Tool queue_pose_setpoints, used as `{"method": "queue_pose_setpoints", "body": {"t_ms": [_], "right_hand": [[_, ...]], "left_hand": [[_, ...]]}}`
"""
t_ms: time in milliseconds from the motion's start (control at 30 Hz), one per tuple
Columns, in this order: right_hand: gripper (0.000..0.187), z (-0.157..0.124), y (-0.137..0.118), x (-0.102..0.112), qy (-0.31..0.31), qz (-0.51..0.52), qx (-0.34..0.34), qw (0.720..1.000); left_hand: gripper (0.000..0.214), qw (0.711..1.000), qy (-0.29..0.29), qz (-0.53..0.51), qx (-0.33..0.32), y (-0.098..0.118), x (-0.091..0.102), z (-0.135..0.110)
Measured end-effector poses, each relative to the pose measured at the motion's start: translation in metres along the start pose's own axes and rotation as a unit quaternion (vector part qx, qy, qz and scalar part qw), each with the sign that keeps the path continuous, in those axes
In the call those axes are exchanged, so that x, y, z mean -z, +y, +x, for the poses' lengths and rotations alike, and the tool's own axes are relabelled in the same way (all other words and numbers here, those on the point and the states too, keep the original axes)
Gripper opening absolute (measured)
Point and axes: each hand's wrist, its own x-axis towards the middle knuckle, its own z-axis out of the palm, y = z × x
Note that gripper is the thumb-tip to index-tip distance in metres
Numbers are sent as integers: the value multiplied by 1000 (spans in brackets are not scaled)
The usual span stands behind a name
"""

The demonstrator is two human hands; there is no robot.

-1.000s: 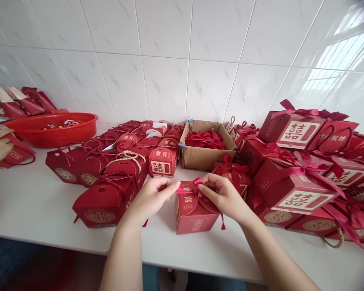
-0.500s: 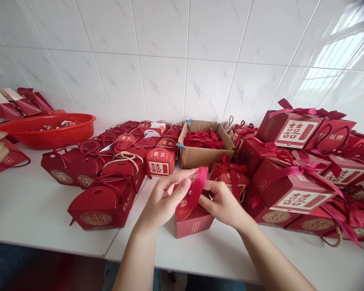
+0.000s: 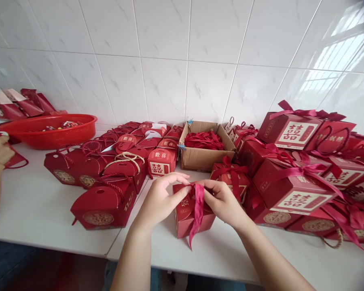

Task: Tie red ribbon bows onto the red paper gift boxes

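Observation:
A small red gift box with pale lettering stands on the white table in front of me. Over its top, my left hand pinches a red ribbon between thumb and forefinger. My right hand grips the same ribbon from the other side, its fingertips close to the left ones. One ribbon end hangs down the front of the box to a pointed tip. The fingertips partly cover the spot where the ribbon meets the box top.
Behind the hands is a cardboard carton of red ribbons. Beribboned boxes are stacked at right, and rope-handled boxes stand at left. Farther left are a red basin holding small wrapped items and another person's hand.
The ribbon loop held up above the box is gone; its end now drapes down the front. Both hands have drawn down closer to the box top.

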Motion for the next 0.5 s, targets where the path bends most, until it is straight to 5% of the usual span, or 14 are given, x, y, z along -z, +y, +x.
{"method": "queue_pose_setpoints", "body": {"t_ms": [167, 400, 500], "right_hand": [[23, -1, 3, -1, 13, -61, 35, 997], [19, -5, 1, -3, 8, -107, 129, 986], [20, -7, 2, -4, 1, -130, 160, 979]], "left_hand": [[41, 993, -41, 32, -109, 8, -2, -5], [13, 986, 63, 20, -153, 31, -11, -10], [5, 987, 102, 23, -120, 28, -12, -6]]}}
